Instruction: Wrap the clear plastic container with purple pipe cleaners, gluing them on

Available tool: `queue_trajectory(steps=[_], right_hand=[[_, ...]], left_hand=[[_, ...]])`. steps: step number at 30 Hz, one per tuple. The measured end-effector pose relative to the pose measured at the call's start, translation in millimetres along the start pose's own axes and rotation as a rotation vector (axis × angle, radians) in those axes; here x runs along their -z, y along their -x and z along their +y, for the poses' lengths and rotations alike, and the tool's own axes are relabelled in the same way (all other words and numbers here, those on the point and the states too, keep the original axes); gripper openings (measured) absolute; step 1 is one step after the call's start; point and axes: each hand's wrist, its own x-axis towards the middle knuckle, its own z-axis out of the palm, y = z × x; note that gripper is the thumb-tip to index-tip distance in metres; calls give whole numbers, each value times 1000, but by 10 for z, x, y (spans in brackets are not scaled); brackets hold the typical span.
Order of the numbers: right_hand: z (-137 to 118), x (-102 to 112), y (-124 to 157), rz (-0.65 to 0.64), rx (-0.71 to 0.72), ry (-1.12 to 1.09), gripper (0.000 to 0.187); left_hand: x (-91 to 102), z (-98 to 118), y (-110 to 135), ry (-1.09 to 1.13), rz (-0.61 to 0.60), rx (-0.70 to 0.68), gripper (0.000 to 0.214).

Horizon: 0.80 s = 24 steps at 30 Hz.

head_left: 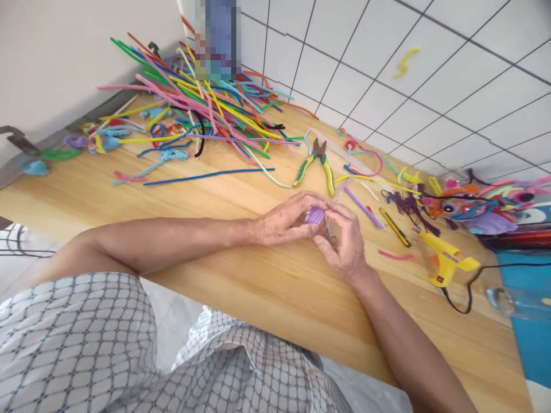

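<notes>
My left hand (282, 222) is closed around a small roundish piece wound with purple pipe cleaner (315, 215). Part of that piece looks clear and shiny, but my fingers cover much of it. Against its right side, my right hand (345, 244) has thumb and fingers bent in a pinch. A loose lilac strand (343, 189) rises from those fingertips. Between the hands, a metal loop like a scissor handle (332, 238) shows, partly hidden. Just beyond the fingers lie pliers (319, 150) with yellow-green handles, jaws pointing away and handles spread.
A heap of coloured pipe cleaners (206, 109) fills the back left, against the tiled wall (344, 63). To the right lie a yellow utility knife (395, 227), a corded yellow glue gun (445, 258), a clear bottle (512, 299) and colourful pipe-cleaner figures (477, 203).
</notes>
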Motion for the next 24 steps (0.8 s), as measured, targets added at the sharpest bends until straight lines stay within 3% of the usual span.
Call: queue_trajectory(steps=[8, 24], right_hand=[[10, -54, -9, 12, -3, -43, 78], [41, -82, -32, 18, -15, -57, 66]], left_hand=[[-4, 31, -14, 23, 14, 26, 41], [72, 93, -45, 122, -25, 134, 40]])
